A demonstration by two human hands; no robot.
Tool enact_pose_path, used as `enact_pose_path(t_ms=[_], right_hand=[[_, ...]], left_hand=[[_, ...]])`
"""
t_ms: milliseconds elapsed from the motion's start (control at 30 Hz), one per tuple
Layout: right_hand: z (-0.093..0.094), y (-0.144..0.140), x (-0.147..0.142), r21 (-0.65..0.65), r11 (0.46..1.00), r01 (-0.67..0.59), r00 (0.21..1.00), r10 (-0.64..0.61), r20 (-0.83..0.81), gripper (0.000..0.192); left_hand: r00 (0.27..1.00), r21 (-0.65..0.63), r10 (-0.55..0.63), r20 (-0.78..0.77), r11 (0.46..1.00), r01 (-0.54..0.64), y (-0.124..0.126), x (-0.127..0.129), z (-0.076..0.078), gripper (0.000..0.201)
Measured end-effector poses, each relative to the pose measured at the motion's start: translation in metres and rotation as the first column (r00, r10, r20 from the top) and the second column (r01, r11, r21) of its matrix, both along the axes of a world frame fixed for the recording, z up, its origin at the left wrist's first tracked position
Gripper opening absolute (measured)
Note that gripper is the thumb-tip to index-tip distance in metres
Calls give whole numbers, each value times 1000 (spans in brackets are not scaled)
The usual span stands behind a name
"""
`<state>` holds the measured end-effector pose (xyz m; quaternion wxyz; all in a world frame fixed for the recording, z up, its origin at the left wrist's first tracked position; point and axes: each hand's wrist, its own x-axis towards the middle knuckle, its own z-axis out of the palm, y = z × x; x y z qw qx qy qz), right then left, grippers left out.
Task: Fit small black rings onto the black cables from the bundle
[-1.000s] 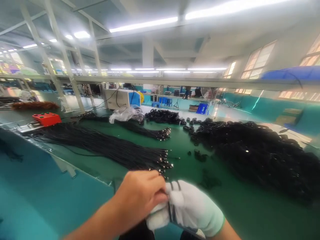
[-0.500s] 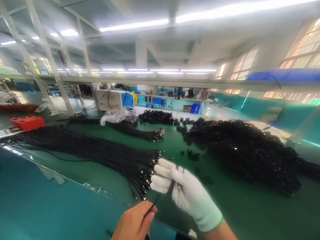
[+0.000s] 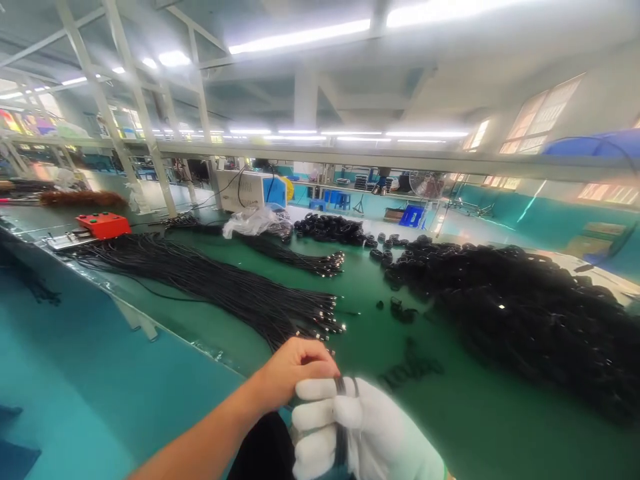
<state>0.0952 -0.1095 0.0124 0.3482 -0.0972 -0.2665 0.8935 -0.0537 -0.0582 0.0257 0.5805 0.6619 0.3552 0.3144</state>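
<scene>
A black cable (image 3: 341, 433) is looped around the fingers of my right hand (image 3: 373, 427), which wears a white knit glove; its fingers are curled with the thumb pressed over the loops. My bare left hand (image 3: 293, 373) is right beside it, closed at the far side of the gloved fingers where the cable runs. The fingertips of that left hand are partly hidden. Just beyond both hands, a bundle of long black cables (image 3: 220, 280) lies along the green tabletop (image 3: 380, 353), its metal plug ends pointing toward my hands.
A large heap of coiled black cables (image 3: 540, 313) covers the right side. Behind are a shorter cable bundle (image 3: 295, 257), a clear plastic bag (image 3: 255, 220) and a white-and-blue machine (image 3: 250, 190). A red box with buttons (image 3: 105, 225) sits far left. The metal frame (image 3: 320, 153) spans the back.
My left hand has moved up from below to beside the gloved fingers. My right hand has lowered slightly and curled more tightly over the cable. The view has turned a little left.
</scene>
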Motion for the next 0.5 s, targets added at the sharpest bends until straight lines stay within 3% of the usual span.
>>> enact_pose_path(t_ms=[100,167,200,300,400,500], right_hand=[[8,4,2,17,987,159,985,-157,-69,28],[14,11,9,46,962,269,961,-265,-72,26],[16,14,13,60,945,321,947,-317,-57,25],[18,24,23,102,894,436,898,-440,20,22],[15,27,25,126,859,496,853,-509,115,26],[6,21,23,130,858,496,825,-513,237,38]], left_hand=[[991,-261,76,112,964,-45,-17,3,-33,25],[992,-303,106,65,950,-82,-30,1,-47,29],[993,-263,122,-9,957,-120,-36,0,-50,31],[926,104,211,-314,977,-188,-52,-4,-45,30],[796,477,301,-525,879,-18,-61,0,-28,29],[702,616,323,-635,760,207,-57,6,-14,29]])
